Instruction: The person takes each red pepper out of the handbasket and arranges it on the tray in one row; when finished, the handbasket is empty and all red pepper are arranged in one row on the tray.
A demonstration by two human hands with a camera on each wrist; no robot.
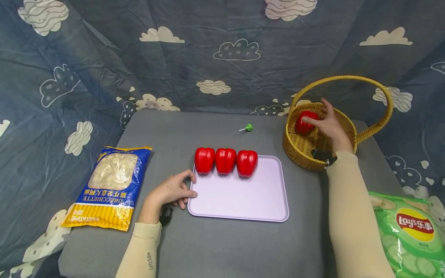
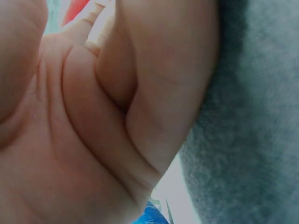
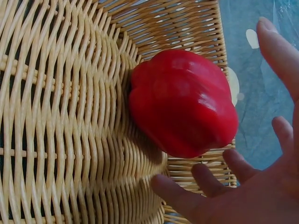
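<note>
A red bell pepper (image 1: 306, 122) lies inside the wicker basket (image 1: 306, 160), against its wall. Over it my right hand (image 1: 330, 125) reaches in with thumb and fingers spread. The right wrist view shows a gap between those fingers and the pepper (image 3: 184, 102). At the left rim of the lilac tray (image 1: 240, 199), my left hand (image 1: 172, 189) holds the edge, its thumb on the rim and the fingers curled. Three more red bell peppers (image 1: 225, 161) stand side by side along the tray's far edge. The left wrist view shows mostly palm and curled fingers (image 2: 163, 70).
A green-wrapped lollipop (image 1: 248, 127) lies behind the tray. To the left is a blue and yellow pasta bag (image 1: 111, 185); a green chip bag (image 1: 410, 231) lies at the right. The basket's tall handle (image 1: 347, 78) arches above its opening. Patterned cloth hangs behind the grey table.
</note>
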